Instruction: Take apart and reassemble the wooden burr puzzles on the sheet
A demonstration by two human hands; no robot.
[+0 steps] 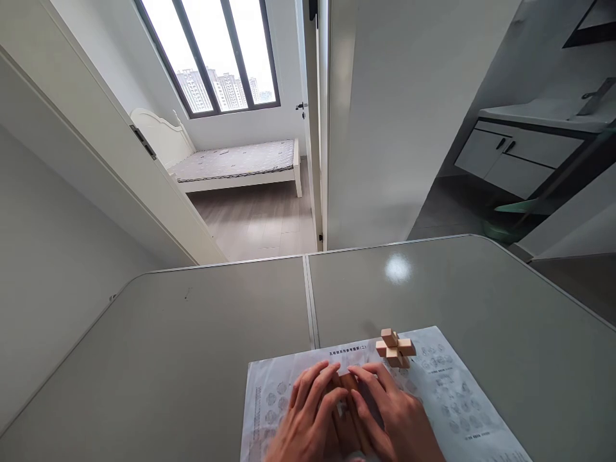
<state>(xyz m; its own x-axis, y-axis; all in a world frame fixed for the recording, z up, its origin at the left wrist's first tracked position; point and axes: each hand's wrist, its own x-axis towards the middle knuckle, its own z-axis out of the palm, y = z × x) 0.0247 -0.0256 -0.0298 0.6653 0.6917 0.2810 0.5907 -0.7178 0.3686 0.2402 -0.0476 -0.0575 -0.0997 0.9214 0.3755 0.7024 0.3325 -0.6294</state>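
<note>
My left hand (308, 417) and my right hand (392, 417) lie side by side near the table's front edge, fingers curled together over a small wooden object (347, 401) between them. Only slivers of that object show between the fingers. Both hands rest on a printed instruction sheet (447, 398) with small diagrams. Just beyond my right fingertips an assembled wooden cross-shaped puzzle (395, 348) stands on the sheet's far edge, apart from the hands.
The grey folding table (192, 333) has a seam (310, 301) down its middle. Beyond it an open doorway shows a bed (235, 163) under a window. A white wall panel stands ahead, and a sink cabinet (520, 157) is at the right.
</note>
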